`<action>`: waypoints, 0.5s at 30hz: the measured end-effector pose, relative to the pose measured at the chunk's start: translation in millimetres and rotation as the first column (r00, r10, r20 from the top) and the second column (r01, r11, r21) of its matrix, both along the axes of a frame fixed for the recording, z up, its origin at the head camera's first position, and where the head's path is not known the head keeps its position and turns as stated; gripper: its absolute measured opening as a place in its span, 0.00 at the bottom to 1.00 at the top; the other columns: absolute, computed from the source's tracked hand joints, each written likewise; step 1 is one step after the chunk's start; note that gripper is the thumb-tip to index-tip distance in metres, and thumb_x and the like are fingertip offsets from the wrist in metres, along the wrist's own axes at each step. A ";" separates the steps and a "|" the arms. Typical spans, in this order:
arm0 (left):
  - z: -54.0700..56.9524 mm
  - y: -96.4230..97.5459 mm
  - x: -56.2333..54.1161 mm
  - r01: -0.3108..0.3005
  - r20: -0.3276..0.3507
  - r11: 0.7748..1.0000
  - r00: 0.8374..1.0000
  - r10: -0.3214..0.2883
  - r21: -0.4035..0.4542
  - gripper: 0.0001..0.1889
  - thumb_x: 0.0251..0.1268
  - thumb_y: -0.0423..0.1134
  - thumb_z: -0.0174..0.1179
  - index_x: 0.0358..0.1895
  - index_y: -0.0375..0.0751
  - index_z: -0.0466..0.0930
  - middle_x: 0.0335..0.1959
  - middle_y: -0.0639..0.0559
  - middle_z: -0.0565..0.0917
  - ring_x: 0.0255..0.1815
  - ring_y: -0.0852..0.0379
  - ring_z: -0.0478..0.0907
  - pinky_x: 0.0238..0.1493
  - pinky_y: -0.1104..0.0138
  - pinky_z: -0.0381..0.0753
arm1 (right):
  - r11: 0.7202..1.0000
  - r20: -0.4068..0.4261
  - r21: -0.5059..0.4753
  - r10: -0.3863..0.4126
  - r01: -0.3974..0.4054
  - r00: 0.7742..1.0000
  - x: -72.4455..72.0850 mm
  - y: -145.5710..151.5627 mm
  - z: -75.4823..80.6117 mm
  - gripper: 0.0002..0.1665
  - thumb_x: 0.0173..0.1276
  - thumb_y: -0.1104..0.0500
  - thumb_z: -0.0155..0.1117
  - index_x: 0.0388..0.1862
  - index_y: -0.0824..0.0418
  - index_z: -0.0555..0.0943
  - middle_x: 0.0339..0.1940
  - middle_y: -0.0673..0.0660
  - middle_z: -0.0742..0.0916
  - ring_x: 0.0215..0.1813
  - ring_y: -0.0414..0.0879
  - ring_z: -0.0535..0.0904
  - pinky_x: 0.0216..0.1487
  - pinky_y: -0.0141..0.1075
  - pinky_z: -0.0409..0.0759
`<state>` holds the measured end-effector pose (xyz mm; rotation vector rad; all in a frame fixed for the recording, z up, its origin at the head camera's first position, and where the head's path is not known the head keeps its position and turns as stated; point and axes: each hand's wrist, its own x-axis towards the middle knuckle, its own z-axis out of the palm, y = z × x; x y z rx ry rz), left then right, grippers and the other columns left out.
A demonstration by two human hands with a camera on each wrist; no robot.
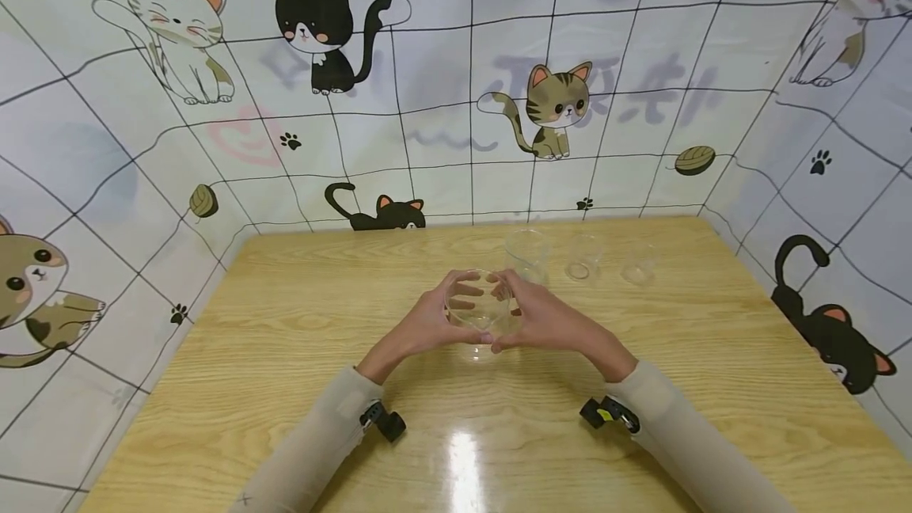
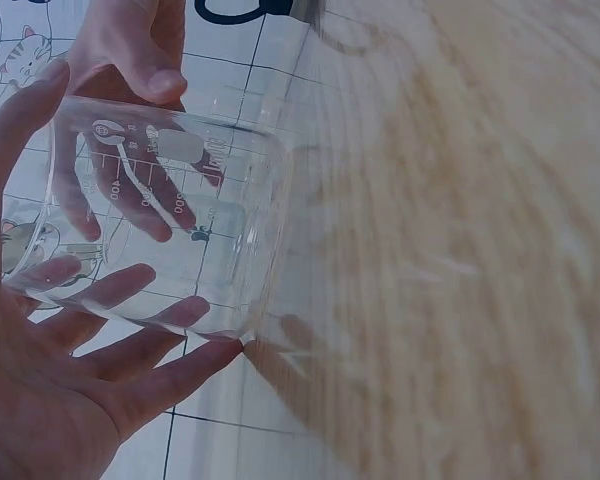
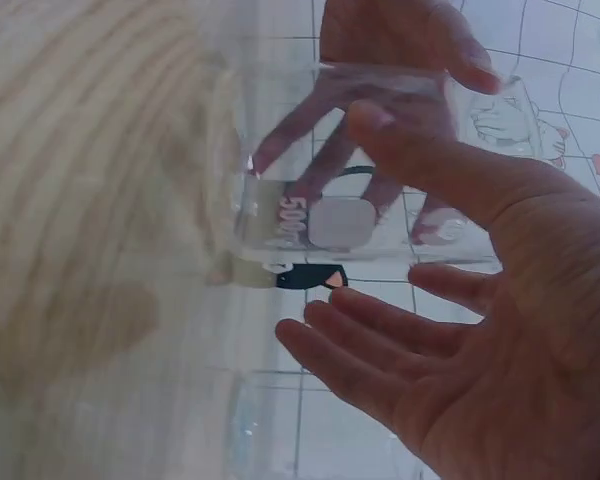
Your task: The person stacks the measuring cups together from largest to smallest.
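Observation:
A clear glass beaker (image 1: 479, 311) with white printed markings stands upright between the two hands, its base at or close to the tabletop. My left hand (image 1: 436, 315) curves round the beaker's left side. In the left wrist view, its fingers (image 2: 130, 285) lie along the glass and its thumb is near the rim. My right hand (image 1: 545, 313) is cupped at the other side. In the right wrist view, the right thumb (image 3: 430, 160) overlaps the beaker, while the right fingers (image 3: 380, 345) are spread and apart from the glass.
Behind the right hand stands a larger clear glass vessel (image 1: 527, 248). Two smaller clear glass vessels (image 1: 583, 258) sit farther right along the back of the wooden table (image 1: 299, 291). A cat-print tiled backdrop (image 1: 442, 125) encloses the table's back and sides.

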<state>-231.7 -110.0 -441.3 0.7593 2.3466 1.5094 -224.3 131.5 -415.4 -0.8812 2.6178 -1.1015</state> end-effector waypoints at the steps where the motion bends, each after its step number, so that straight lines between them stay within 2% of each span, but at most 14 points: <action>1: 0.0 -0.1 0.1 -0.001 0.005 1.000 1.000 0.001 0.003 0.49 0.52 0.54 0.81 0.76 0.70 0.59 0.73 0.47 0.75 0.69 0.42 0.78 0.60 0.50 0.83 | 0.999 -0.015 0.033 0.004 -0.003 1.000 -0.2 1.8 1.7 0.59 0.52 0.54 0.87 0.76 0.62 0.62 0.65 0.66 0.80 0.66 0.60 0.79 0.60 0.51 0.84; 4: 0.2 -0.2 0.0 -0.001 0.008 1.000 1.000 0.001 0.005 0.50 0.51 0.54 0.81 0.76 0.68 0.59 0.72 0.46 0.76 0.69 0.43 0.78 0.60 0.52 0.83 | 0.994 -0.051 0.111 0.020 -0.014 0.999 -0.8 8.0 7.8 0.53 0.55 0.55 0.84 0.74 0.64 0.65 0.65 0.66 0.81 0.64 0.62 0.80 0.58 0.52 0.84; 7: -0.1 -0.1 -0.8 -0.001 0.011 1.000 1.000 0.001 0.009 0.51 0.50 0.55 0.81 0.77 0.65 0.59 0.73 0.45 0.75 0.70 0.42 0.77 0.60 0.52 0.83 | 0.990 -0.060 0.140 0.035 -0.026 0.998 -1.6 15.2 15.8 0.44 0.60 0.57 0.82 0.70 0.64 0.70 0.63 0.65 0.83 0.62 0.61 0.82 0.58 0.52 0.85; 11: -0.8 -0.1 -1.5 0.005 0.013 1.000 1.000 -0.005 0.018 0.53 0.50 0.56 0.81 0.79 0.60 0.58 0.74 0.42 0.73 0.70 0.40 0.77 0.60 0.50 0.82 | 0.993 -0.068 0.112 0.030 -0.022 0.997 -2.0 25.0 28.1 0.31 0.64 0.59 0.77 0.64 0.64 0.77 0.58 0.63 0.86 0.58 0.58 0.85 0.56 0.52 0.86; 15: -1.5 0.1 -2.1 0.008 0.015 1.000 1.000 -0.008 0.017 0.53 0.50 0.55 0.81 0.78 0.60 0.58 0.74 0.42 0.73 0.70 0.40 0.77 0.60 0.49 0.82 | 0.997 -0.135 0.062 -0.036 0.045 0.990 -3.1 34.2 36.4 0.22 0.65 0.58 0.77 0.56 0.61 0.82 0.51 0.59 0.88 0.52 0.55 0.86 0.51 0.49 0.88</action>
